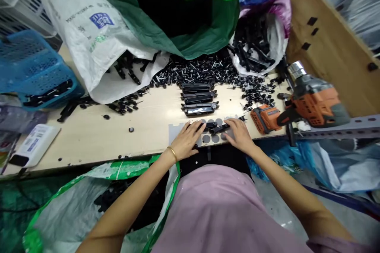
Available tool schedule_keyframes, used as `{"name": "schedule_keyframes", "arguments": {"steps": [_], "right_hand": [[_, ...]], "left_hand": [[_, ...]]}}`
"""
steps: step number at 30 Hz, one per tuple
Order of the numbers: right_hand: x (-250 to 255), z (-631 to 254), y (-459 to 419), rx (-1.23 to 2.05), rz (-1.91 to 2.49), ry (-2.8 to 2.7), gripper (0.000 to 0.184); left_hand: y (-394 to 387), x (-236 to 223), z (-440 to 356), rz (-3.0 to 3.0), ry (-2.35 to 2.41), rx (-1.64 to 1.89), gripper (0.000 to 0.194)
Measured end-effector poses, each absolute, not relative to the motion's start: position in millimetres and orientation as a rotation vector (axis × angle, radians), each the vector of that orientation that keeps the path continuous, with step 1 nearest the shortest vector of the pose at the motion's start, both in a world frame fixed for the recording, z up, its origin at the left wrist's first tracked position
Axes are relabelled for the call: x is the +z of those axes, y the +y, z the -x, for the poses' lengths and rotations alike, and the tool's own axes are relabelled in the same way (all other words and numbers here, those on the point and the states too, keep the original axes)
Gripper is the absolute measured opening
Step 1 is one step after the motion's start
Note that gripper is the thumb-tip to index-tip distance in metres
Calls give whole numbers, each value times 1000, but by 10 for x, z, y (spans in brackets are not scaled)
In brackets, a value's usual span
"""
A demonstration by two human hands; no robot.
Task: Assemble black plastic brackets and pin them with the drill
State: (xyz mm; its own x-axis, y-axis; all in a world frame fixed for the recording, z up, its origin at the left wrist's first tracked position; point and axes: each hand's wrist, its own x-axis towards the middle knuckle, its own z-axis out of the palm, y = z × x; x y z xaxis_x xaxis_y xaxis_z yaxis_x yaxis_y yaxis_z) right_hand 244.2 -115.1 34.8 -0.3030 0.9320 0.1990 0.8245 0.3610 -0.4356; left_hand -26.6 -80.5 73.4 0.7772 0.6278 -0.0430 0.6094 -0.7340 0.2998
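Note:
My left hand, a bangle on its wrist, lies at the table's front edge with fingers stretched out. Its fingertips touch or nearly touch a slim black plastic part. My right hand is across from it, thumb and fingers apart. A second black part lies tilted between the hands, its right end close to my right thumb and forefinger. Both parts rest on a grey sheet with round marks. Beyond my hands, several similar black assemblies are stacked in a row.
Many small black pieces with metal pins are heaped behind. An orange cordless drill lies at right. A green and white sack and a purple bag stand at the back. A blue basket and white box are left.

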Motion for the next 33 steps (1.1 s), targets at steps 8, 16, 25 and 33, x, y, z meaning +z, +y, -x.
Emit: {"name": "schedule_keyframes", "arguments": {"steps": [8, 16, 25, 33], "right_hand": [[426, -2537, -910, 523, 1507, -2431, 21], [974, -2374, -1105, 545, 1479, -2386, 22], [1269, -2322, -1012, 530, 1395, -2560, 32], [1434, -2262, -1644, 1112, 1026, -2548, 55]], "left_hand": [[-474, 603, 234, -2697, 711, -29, 120], [-635, 1071, -21, -2640, 914, 51, 83], [-546, 1222, 47, -2610, 930, 75, 60], [-1268, 1501, 167, -2190, 645, 427, 44]]}}
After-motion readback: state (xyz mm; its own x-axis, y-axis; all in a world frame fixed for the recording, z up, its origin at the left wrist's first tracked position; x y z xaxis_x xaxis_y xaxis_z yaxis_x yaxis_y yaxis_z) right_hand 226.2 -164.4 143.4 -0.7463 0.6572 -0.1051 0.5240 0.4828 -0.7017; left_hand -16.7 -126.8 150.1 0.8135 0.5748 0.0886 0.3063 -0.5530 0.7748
